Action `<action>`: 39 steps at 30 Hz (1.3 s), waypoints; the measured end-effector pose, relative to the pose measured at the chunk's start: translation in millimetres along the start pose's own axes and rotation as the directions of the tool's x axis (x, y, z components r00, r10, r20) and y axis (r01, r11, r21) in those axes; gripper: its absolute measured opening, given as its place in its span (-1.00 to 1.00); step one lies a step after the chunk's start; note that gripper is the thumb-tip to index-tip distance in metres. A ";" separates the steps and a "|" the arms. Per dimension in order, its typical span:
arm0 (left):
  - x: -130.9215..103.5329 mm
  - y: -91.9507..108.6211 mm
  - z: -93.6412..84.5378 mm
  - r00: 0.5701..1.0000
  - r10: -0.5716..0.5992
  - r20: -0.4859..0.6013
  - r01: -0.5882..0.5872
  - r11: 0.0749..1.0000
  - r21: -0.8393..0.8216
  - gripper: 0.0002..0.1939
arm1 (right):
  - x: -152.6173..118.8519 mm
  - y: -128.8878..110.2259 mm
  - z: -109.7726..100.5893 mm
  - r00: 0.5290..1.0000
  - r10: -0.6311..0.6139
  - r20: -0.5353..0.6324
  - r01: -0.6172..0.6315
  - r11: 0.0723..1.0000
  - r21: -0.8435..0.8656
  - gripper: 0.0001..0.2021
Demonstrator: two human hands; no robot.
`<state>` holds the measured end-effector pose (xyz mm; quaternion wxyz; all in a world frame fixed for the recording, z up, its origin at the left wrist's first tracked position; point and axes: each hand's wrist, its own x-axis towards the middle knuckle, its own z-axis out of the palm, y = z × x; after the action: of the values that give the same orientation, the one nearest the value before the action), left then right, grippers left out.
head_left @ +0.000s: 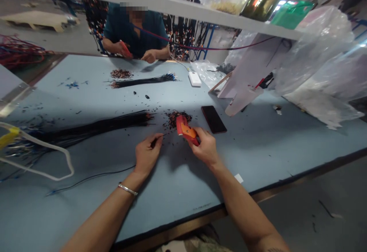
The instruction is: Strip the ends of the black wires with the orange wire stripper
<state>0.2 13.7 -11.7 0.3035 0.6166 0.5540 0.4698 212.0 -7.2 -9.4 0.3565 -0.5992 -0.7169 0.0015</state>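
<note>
Between the thumb and fingers of my left hand [148, 152] is the end of a thin black wire [97, 174], which trails left over the table to a blue tip. My right hand [205, 145] is wrapped round a red and orange hand tool [187, 130]. The tool's head is over a pile of small dark and copper-coloured scraps [172, 119], a short way right of my left fingertips. A long bundle of black wires [100, 128] lies to the left, its stripped-looking ends toward the pile.
A dark phone [213, 119] lies right of the pile. Behind are a white box [195, 79], a second wire bundle [143, 80] and a person [136, 30] holding a red tool. A shelf [183, 7] crosses above; plastic bags [318, 53] stand right. A white loop [67, 160] is at left.
</note>
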 end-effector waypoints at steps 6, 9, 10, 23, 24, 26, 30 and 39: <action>5.4 -5.3 -2.0 0.985 -0.003 -0.172 0.006 1.000 0.020 -0.75 | -0.5 9.5 -22.5 0.997 0.031 0.072 -0.039 0.993 0.109 -0.74; 9.5 -8.9 -3.8 0.953 -0.017 -0.304 0.027 0.999 0.028 -0.75 | -1.0 7.8 -28.0 0.971 -0.113 0.209 0.106 0.993 0.046 -0.71; 10.9 -10.2 -4.2 0.940 -0.026 -0.339 0.037 0.999 0.026 -0.75 | -1.7 5.9 -28.1 0.955 -0.162 0.250 0.163 0.986 0.017 -0.71; 23.7 -23.9 0.3 0.880 -0.157 -0.449 0.031 0.961 -0.276 -0.83 | 11.2 -37.7 -13.9 0.684 -0.482 0.547 0.624 0.775 -0.099 -0.78; 24.8 -24.6 0.5 0.877 -0.171 -0.448 0.033 0.953 -0.300 -0.83 | 16.4 -39.3 -11.5 0.652 -0.488 0.580 0.648 0.756 -0.093 -0.76; 26.2 -25.5 0.7 0.878 -0.185 -0.442 0.033 0.944 -0.328 -0.84 | 30.1 -36.6 -6.9 0.610 -0.484 0.627 0.681 0.726 -0.102 -0.72; 26.4 -24.8 1.2 0.884 -0.188 -0.429 0.028 0.936 -0.352 -0.84 | 68.9 -11.0 -9.5 0.658 -0.379 0.651 0.665 0.698 -0.266 -0.69; 26.6 -24.0 2.7 0.895 -0.193 -0.402 0.038 0.931 -0.363 -0.83 | 78.9 -15.8 -42.7 0.516 -0.453 0.727 0.799 0.561 -0.216 -0.75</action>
<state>-8.4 44.7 -27.8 0.3049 0.3998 0.5521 0.6651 218.1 38.0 69.5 -0.0948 -0.3208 -0.9315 -0.1429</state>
